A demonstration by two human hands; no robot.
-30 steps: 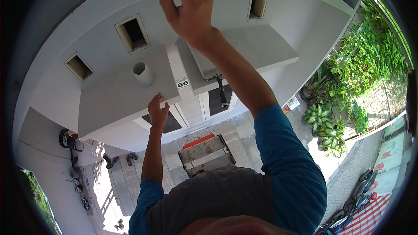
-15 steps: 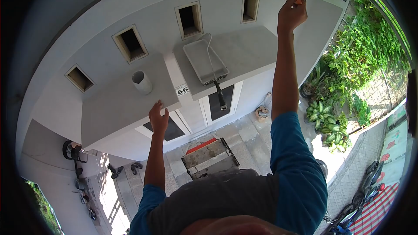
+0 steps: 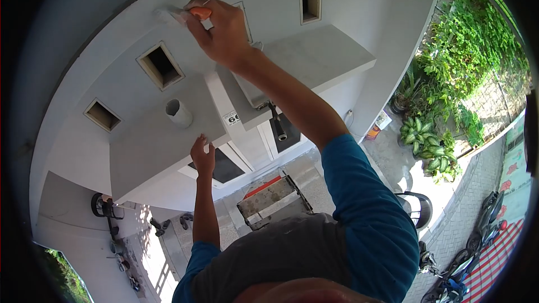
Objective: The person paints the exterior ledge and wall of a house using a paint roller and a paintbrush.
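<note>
My right hand (image 3: 224, 31) is raised at the upper wall, closed around the orange handle of a scraper (image 3: 201, 13). Its pale blade is blurred and lies against or close to the wall (image 3: 126, 28). My left hand (image 3: 202, 156) is at the front edge of the grey ledge (image 3: 151, 140), fingers apart and holding nothing. A white cylinder (image 3: 178, 113) stands on that ledge, just beyond my left hand. Behind my right forearm, a paint tray (image 3: 247, 91) is mostly hidden, and the dark handle of a roller (image 3: 278, 126) sticks out over the ledge edge.
Square openings (image 3: 160, 65) are set in the wall. Below lies a platform (image 3: 269, 199) with a red edge. Potted plants (image 3: 429, 146) stand at the right, near a chair (image 3: 418, 210). Motorcycles (image 3: 471, 241) are at the lower right, shoes (image 3: 160, 226) at the lower left.
My right hand has swept from the upper right across to the left along the wall with the scraper. My left hand remains near the ledge edge. The view has shifted slightly.
</note>
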